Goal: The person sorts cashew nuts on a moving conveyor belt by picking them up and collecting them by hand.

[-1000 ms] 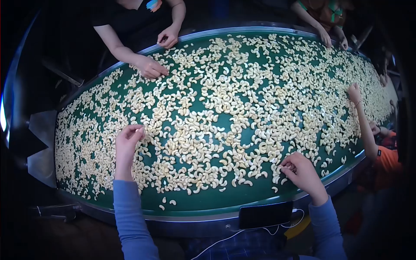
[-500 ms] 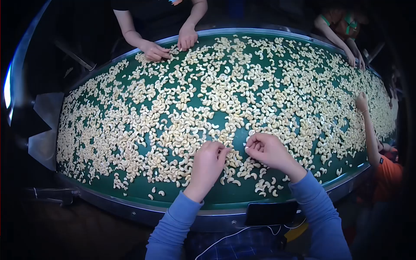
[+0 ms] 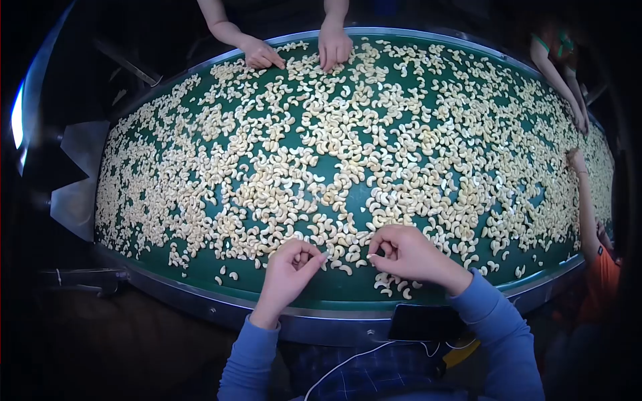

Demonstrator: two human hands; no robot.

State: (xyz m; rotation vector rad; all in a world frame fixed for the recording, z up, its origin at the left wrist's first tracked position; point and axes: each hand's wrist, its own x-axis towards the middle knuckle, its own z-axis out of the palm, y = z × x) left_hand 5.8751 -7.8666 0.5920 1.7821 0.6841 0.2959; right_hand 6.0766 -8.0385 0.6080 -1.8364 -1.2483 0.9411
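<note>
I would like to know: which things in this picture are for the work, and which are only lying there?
Seems part of the work:
cashew nuts
green surface under them
left hand
right hand
co-worker's hands opposite

Seems only nearby:
black device
white cable
yellow object, partly hidden

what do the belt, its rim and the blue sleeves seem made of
Belt: probably rubber or plastic, low sheen; smooth, even green shows between the nuts. Rim: likely metal, semi-shiny, with grey highlights and bolt-like dots. Blue sleeves: soft fabric, matt, bunching in folds; knit or woven is unclear.
</note>
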